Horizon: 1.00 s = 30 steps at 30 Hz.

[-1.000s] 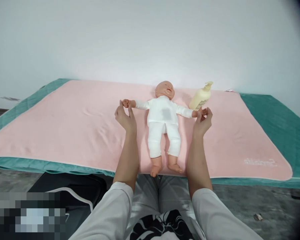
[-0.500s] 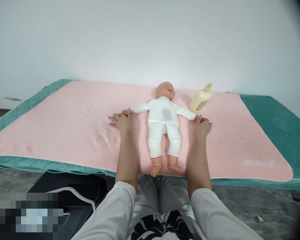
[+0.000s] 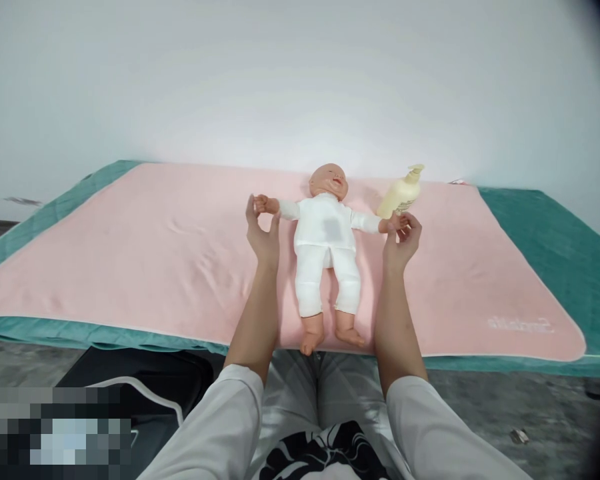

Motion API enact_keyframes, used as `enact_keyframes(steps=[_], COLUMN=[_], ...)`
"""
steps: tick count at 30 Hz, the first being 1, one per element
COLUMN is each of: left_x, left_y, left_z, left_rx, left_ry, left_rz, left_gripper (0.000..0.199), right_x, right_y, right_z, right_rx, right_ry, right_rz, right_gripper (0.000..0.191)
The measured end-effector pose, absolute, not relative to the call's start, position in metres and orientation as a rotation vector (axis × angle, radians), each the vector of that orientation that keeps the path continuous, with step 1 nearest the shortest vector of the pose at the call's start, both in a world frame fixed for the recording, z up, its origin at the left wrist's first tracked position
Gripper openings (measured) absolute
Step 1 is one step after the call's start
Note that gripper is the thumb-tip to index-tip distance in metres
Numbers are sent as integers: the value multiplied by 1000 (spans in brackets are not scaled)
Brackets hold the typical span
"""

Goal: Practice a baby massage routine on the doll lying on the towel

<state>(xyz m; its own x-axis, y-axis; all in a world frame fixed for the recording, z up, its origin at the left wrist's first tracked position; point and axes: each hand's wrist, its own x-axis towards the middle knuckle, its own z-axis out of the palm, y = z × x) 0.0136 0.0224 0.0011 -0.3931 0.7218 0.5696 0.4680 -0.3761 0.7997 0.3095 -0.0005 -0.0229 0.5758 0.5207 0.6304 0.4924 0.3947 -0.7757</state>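
A baby doll (image 3: 325, 223) in a white cloth suit with a grey patch on its chest lies on its back, its head toward the wall and its bare feet at the near edge. Curled around the doll's hand on the left side is my left hand (image 3: 264, 243), thumb on one side and fingers on the other. My right hand (image 3: 401, 247) grips the doll's other hand, with the thumb underneath and the fingers bent. Both doll arms are spread outward and raised a little. Just beyond my right hand is a pale yellow pump bottle (image 3: 401, 193), its base partly hidden.
A pink mat (image 3: 130, 253) lies over a green quilted cover (image 3: 555, 247) against the white wall (image 3: 300, 80). Down at the left, by my legs, are a black chair or case (image 3: 145, 373) and a pale cable (image 3: 145, 389).
Both my hands have turned and closed around the doll's hands, where before they lay flat with fingers spread. The doll's arms have risen, and my left hand has shifted inward.
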Motion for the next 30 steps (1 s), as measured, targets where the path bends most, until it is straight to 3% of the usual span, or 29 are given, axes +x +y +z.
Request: enact_keyframes(steps=[6,15,22,30], left_x=[51,57,55,57], left_y=[8,16,20,23], left_z=[7,2,3,1], left_rx=[1870,2281,2501,2509], left_ry=[1391,1338,1234,1208], left_rz=[1828,1724,1424,1384], left_gripper=[47,25,23,23], right_x=[284,266,263,259], right_y=[0,-17,-16,-16], right_z=[-23,-17,-13,-14], right_rx=[-1020,-983,-1008,-1089], right_ry=[-1255,-1685,-1823,-1806], right_rz=[20,-26,-10,53], right_gripper=[39,23,17,18])
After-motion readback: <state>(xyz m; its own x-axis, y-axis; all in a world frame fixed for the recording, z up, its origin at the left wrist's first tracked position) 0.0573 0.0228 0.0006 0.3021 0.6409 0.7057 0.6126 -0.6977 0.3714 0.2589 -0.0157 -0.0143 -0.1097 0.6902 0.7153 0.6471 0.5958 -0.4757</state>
